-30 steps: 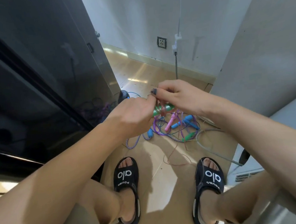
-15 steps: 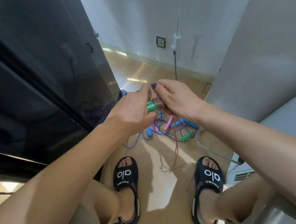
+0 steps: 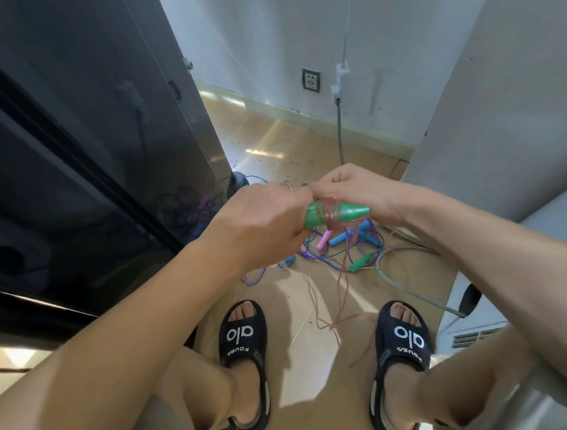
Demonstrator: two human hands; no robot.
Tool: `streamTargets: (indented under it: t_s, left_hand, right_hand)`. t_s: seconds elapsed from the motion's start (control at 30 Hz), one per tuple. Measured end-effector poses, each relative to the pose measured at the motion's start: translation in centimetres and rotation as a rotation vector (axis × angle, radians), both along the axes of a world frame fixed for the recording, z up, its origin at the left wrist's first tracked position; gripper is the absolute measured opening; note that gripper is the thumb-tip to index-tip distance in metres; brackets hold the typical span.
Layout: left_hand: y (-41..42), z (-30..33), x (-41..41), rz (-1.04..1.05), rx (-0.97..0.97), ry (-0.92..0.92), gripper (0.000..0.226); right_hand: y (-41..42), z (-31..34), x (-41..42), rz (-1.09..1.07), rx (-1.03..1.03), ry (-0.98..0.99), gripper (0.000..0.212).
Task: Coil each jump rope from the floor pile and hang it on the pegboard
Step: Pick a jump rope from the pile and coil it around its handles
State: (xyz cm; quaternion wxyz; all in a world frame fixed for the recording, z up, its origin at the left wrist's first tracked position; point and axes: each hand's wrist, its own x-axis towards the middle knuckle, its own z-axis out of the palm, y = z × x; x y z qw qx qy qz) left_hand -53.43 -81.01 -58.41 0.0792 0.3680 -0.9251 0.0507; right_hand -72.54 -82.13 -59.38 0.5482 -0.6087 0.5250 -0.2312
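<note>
Two feet in black sandals point(image 3: 244, 355) stand on the tan floor point(image 3: 303, 371), loose pinkish cord point(image 3: 340, 297) trailing down between them. Above, the left hand point(image 3: 259, 222) curls round one end of the green handles point(image 3: 338, 213), while the right hand point(image 3: 350, 191) holds its fingers point(image 3: 320, 189) curled at the wraps of cord round them; whether they pinch the cord I cannot tell. Farther out, the pile of jump ropes point(image 3: 339, 248) lies on the floor by a grey hose point(image 3: 396, 268), with a wall socket point(image 3: 311, 80) beyond.
</note>
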Motion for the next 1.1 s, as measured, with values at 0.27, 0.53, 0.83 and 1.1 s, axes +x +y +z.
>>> streamTargets:
  t_s: [0.27,0.53,0.83,1.1]
  left_hand:
    - [-0.9,1.5,0.1,0.342,0.264,0.129,0.028]
    - [-2.7,-0.8,2.5,0.552,0.370,-0.209,0.012]
    - [0.4,-1.6,-0.4,0.184,0.159,-0.471,0.021]
    - [0.1,0.7,-0.4,0.312,0.316,0.035,0.024]
  right_hand:
    - [1.4,-3.9,3.8,-0.287,0.035,0.095,0.038]
    - [6.3,0.1,7.3,-0.108,-0.374,0.304,0.043]
    - [0.7,0.5,2.7,0.058,-0.532,0.539,0.056]
    - [1.5,-3.9,2.5,-0.022,-0.009,0.274,0.062]
